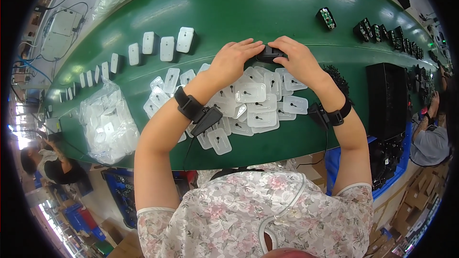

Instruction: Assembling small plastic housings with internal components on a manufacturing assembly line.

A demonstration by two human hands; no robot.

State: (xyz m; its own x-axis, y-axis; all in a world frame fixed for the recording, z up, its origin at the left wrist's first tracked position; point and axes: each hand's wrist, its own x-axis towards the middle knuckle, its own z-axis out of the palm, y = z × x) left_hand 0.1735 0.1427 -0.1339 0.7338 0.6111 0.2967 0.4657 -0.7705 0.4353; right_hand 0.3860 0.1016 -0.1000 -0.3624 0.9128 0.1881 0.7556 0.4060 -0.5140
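Between my hands, above the far edge of a pile of translucent white plastic covers, is a small black plastic case. My right hand grips its right end, with thumb and fingers around it. The fingers of my left hand lie together, and their tips press on the case's left end; its thumb is hidden. Each cover in the pile has a small dark mark in its middle. A heap of tiny black parts sits just beyond my right wrist.
White-topped cases stand in a row at left, beside a clear bag of white covers. Black cases with green circuit boards line the far right. A black bin and blue crate are at right. Other people sit on both sides.
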